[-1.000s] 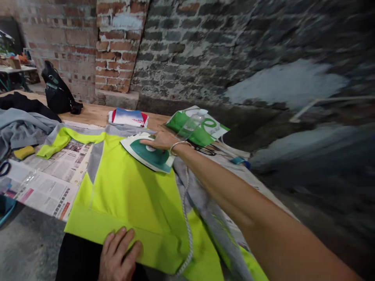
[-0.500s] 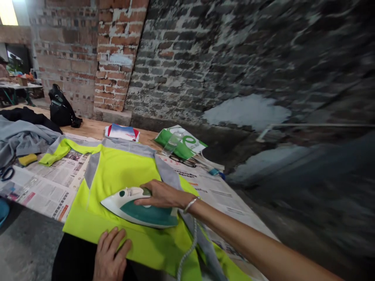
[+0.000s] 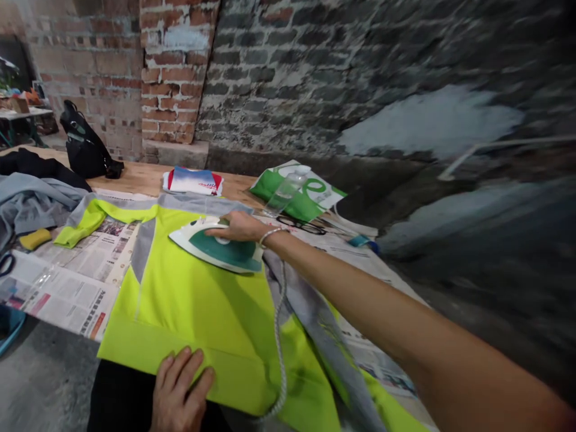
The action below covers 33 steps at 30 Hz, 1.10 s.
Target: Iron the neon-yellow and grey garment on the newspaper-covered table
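A neon yellow and grey sweatshirt (image 3: 193,306) lies spread over newspaper at the table's near side. My right hand (image 3: 240,228) is wrapped round the handle of a white and teal clothes iron (image 3: 225,250), which rests on the upper body of the sweatshirt, its tip pointing left. From the iron's rear a braided grey cord (image 3: 278,336) hangs down across the cloth. My left hand (image 3: 182,387) lies on the bottom hem band, fingers stretched out and slightly apart, holding nothing.
Newspaper (image 3: 76,294) covers the table. At left are a yellow sponge (image 3: 35,239), scissors (image 3: 6,264), grey clothing (image 3: 38,204) and a black bag (image 3: 85,144). Behind the sweatshirt are a folded red-white-blue cloth (image 3: 193,181), a green bag (image 3: 310,195), a clear bottle (image 3: 285,192) and eyeglasses (image 3: 310,228).
My right hand has slid the iron away from me, from the lower body of the sweatshirt up toward the collar. My left hand stays on the hem. The view has shifted slightly.
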Available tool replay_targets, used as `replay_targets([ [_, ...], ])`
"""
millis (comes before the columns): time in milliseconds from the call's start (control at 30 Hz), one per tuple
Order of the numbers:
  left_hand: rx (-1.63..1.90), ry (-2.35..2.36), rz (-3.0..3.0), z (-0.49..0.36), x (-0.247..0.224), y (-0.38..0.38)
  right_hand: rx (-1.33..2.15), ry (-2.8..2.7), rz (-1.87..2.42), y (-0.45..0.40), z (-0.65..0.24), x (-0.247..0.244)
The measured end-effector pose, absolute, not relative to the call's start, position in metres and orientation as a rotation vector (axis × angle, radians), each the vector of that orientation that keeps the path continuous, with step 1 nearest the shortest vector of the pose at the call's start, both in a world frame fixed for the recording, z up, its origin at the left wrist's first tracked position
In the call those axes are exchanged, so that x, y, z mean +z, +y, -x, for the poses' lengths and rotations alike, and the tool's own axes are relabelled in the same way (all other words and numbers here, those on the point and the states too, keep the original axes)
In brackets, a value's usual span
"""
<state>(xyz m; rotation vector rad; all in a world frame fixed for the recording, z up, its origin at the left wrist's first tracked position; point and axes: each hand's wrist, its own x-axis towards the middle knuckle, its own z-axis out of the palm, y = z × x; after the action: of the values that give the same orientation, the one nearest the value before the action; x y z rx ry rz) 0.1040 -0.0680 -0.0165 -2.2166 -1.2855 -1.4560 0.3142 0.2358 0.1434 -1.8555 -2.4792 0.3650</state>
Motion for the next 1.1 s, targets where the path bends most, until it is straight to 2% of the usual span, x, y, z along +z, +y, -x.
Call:
replay_targets([
  [167, -1.311, -1.216, 2.311, -0.1, -0.015, -0.068, 0.316, -2.34, 1.964, 0.271, -0.317, 0.141],
  [267, -1.394, -1.264, 2.253, -0.102, -0.018, -0.069, 0.403, -2.349, 1.948, 0.264, -0.317, 0.144],
  [433, -1.34, -1.279, 2.259, -0.1, -0.015, -0.07, 0.611, -2.456, 1.896, 0.215, -0.308, 0.154],
  [600, -1.206, -1.225, 2.26, -0.091, -0.006, -0.071, 0.721, -2.636, 1.635, 0.143, -0.296, 0.16],
  [800, -1.192, -1.219, 2.247, -0.091, -0.01, -0.071, 0.739, -2.771, 1.513, 0.092, -0.295, 0.159],
  [933, -1.179, -1.222, 2.246, -0.092, -0.012, -0.07, 0.59, -2.741, 1.559, 0.107, -0.295, 0.156],
  [1100, -1.128, -1.216, 2.295, -0.088, -0.01, -0.07, 0.446, -2.601, 1.723, 0.171, -0.296, 0.15],
])
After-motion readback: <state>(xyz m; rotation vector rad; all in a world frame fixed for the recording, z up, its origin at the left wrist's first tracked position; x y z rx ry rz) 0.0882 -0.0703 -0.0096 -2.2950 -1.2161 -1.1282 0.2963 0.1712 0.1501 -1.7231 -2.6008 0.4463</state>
